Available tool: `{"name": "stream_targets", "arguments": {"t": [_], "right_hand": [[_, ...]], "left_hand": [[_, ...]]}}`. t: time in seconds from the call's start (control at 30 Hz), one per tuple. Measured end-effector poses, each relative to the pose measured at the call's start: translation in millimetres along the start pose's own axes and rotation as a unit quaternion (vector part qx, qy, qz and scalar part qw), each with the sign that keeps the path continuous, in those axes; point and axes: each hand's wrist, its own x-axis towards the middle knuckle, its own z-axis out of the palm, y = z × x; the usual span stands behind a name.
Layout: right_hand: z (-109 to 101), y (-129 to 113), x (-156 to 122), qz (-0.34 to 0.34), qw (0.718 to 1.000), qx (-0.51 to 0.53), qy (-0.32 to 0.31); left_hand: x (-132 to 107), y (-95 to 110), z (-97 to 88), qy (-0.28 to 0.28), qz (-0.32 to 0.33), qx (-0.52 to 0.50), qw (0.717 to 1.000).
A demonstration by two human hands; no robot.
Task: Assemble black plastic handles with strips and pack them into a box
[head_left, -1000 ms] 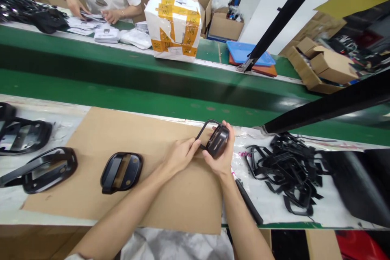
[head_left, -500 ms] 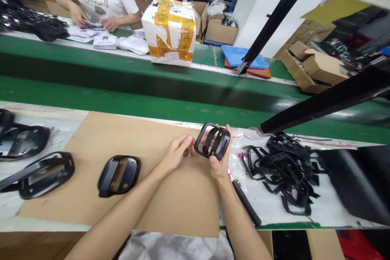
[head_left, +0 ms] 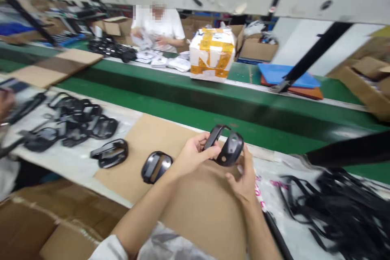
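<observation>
Above the cardboard sheet [head_left: 210,207], a glossy black plastic frame [head_left: 233,148] with a raised bar and small round holes is held up, tilted. My left hand [head_left: 195,154] pinches its left side by the bar, thumb in front. At the frame's right edge is my right hand [head_left: 245,176], its fingers partly hidden behind the edge and its thumb spread away below. Left of my hands, a similar black frame [head_left: 157,166] lies on the cardboard. Another black frame [head_left: 112,153] rests at the cardboard's left edge.
Several black frames [head_left: 79,118] lie farther left, near another person's hand [head_left: 6,101]. Thin black parts [head_left: 344,211] are heaped at right beside a black rod [head_left: 277,235]. A taped white box [head_left: 212,55] and blue tray [head_left: 288,75] stand across the green channel; black posts rise at right.
The view has swung left. My left hand has come over and taken hold of the frame, which is now turned. My right thumb has come off it.
</observation>
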Motion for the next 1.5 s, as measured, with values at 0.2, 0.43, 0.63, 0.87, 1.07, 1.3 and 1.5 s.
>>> {"name": "stream_targets", "arguments": {"t": [0.2, 0.43, 0.63, 0.87, 1.07, 1.3, 1.5], "right_hand": [[0, -8, 6, 0.035, 0.994, -0.103, -0.02], [2, -4, 4, 0.056, 0.985, -0.163, 0.011], [4, 0, 3, 0.092, 0.977, -0.191, 0.009], [6, -2, 5, 0.07, 0.977, -0.198, 0.021], [6, -3, 5, 0.054, 0.981, -0.185, 0.015], [9, -8, 5, 0.049, 0.991, -0.127, 0.004], [12, -20, 8, 0.058, 0.997, -0.049, -0.014]], "left_hand": [[-52, 60, -98.4, 0.254, 0.127, 0.058, 0.957], [-152, 73, -235.8, 0.555, 0.146, 0.23, 0.786], [-235, 35, -310.0, 0.548, -0.07, 0.331, 0.765], [-217, 16, -335.5, 0.535, -0.096, 0.386, 0.745], [-194, 33, -300.7, 0.515, -0.036, 0.553, 0.654], [-153, 30, -255.5, 0.259, -0.019, 0.626, 0.735], [-127, 68, -224.6, 0.433, 0.057, 0.594, 0.676]]}}
